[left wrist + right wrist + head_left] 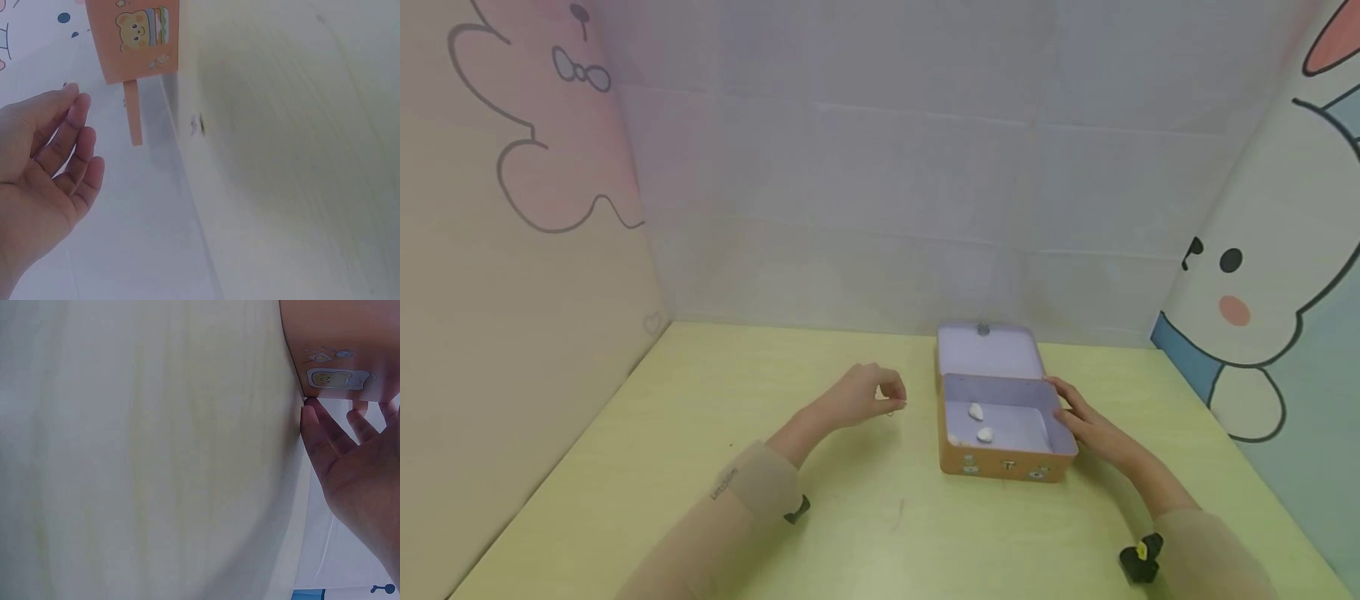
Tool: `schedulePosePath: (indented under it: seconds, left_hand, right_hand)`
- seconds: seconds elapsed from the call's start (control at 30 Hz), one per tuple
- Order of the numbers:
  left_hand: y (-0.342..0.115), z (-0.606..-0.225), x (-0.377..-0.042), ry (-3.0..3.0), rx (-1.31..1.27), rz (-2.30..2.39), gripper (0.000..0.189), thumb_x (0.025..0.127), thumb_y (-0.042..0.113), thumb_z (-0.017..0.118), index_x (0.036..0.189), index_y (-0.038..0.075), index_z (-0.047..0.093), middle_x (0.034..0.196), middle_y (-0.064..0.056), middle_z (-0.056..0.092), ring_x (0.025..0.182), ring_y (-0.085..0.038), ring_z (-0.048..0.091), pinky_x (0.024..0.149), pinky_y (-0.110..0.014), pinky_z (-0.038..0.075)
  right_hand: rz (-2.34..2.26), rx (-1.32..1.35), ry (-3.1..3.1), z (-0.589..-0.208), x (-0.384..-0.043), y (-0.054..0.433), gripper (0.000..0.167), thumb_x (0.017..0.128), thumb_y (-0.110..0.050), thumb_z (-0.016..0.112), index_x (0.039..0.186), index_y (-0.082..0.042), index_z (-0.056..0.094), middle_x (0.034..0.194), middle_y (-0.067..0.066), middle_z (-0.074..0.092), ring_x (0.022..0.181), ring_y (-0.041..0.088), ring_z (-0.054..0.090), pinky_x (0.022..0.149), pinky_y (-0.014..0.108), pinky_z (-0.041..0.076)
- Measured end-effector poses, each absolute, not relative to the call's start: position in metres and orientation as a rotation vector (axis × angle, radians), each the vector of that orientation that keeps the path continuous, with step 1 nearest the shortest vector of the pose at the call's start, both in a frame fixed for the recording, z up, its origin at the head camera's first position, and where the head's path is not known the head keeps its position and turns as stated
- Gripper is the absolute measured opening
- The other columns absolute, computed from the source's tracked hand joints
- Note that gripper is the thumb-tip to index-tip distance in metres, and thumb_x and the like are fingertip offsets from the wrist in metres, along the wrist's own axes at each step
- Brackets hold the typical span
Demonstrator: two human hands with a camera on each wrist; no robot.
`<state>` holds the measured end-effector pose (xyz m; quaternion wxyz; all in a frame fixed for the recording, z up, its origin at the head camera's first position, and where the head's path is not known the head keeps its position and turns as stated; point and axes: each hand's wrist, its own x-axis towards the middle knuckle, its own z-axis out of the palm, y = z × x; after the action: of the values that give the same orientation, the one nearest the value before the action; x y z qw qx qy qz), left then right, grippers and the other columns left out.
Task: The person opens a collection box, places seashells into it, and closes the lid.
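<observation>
An orange tin case (1003,462) with a lilac inside stands at the right of the table, its lid (990,352) tilted back. Two white pebble-like pieces (985,435) lie on its floor, and another shows by the left front corner. My right hand (1093,425) holds the case's right side, thumb and fingers at the rim. Left of the case, my left hand (861,396) hovers over the table with thumb and forefinger pinched together. A tiny thin loop (891,413) shows under those fingertips; its kind is too small to tell. The left wrist view shows the other fingers (81,165) loosely curled.
The pale yellow table (850,533) meets a white sheet (850,183) behind the case. Printed cartoon panels stand at left and right. Dark devices (1141,560) sit at both wrists. The table bears a small mark (197,125) in the left wrist view.
</observation>
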<state>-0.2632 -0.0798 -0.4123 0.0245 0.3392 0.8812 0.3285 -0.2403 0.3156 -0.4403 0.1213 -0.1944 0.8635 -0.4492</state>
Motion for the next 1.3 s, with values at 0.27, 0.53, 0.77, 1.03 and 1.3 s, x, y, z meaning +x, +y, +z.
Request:
schedulePosePath:
  seconds: [0.27, 0.53, 0.77, 1.03, 1.3]
  left_hand:
    - [-0.068, -0.406, -0.255, 2.818, 1.017, 1.047, 0.006, 0.087, 0.022, 0.068, 0.09, 0.016, 0.068, 0.082, 0.011, 0.066, 0.082, -0.008, 0.058, 0.08, -0.028, 0.045]
    - [-0.053, -0.4, -0.247, 2.897, 1.077, 1.135, 0.006, 0.087, 0.02, 0.068, 0.089, 0.015, 0.069, 0.084, 0.006, 0.068, 0.084, -0.02, 0.06, 0.072, -0.025, 0.045]
    - [-0.037, -0.401, -0.241, 2.936, 1.073, 1.318, 0.005, 0.087, 0.018, 0.068, 0.089, 0.014, 0.07, 0.084, 0.005, 0.068, 0.081, -0.016, 0.058, 0.071, -0.023, 0.045]
    - [-0.017, -0.41, -0.239, 2.914, 1.105, 1.413, 0.004, 0.085, 0.014, 0.069, 0.088, 0.012, 0.071, 0.084, 0.002, 0.069, 0.081, -0.015, 0.058, 0.072, -0.023, 0.046]
    - [0.0, -0.42, -0.244, 2.872, 1.087, 1.378, 0.005, 0.086, 0.017, 0.069, 0.087, 0.013, 0.07, 0.081, 0.005, 0.066, 0.081, -0.014, 0.056, 0.073, -0.02, 0.043]
  right_hand:
    - [-1.311, -0.563, 2.526, -0.444, -0.242, 0.316, 0.055, 0.103, -0.017, 0.032, 0.149, -0.008, 0.003, 0.151, 0.031, -0.001, 0.131, 0.057, 0.019, 0.099, 0.071, 0.023]
    - [-1.306, -0.562, 2.528, -0.443, -0.241, 0.316, 0.056, 0.103, -0.018, 0.033, 0.149, -0.007, 0.003, 0.151, 0.032, -0.001, 0.132, 0.057, 0.015, 0.098, 0.072, 0.022]
    - [-1.308, -0.531, 2.52, -0.442, -0.241, 0.316, 0.057, 0.103, -0.02, 0.034, 0.15, -0.01, 0.003, 0.152, 0.03, -0.001, 0.133, 0.057, 0.015, 0.099, 0.072, 0.023]
    - [-1.308, -0.532, 2.516, -0.442, -0.242, 0.317, 0.057, 0.104, -0.021, 0.034, 0.15, -0.011, 0.003, 0.153, 0.029, -0.002, 0.133, 0.057, 0.015, 0.099, 0.072, 0.023]
    - [-1.321, -0.585, 2.519, -0.445, -0.243, 0.317, 0.054, 0.104, -0.017, 0.032, 0.149, -0.006, 0.004, 0.152, 0.031, 0.001, 0.13, 0.057, 0.021, 0.098, 0.069, 0.027]
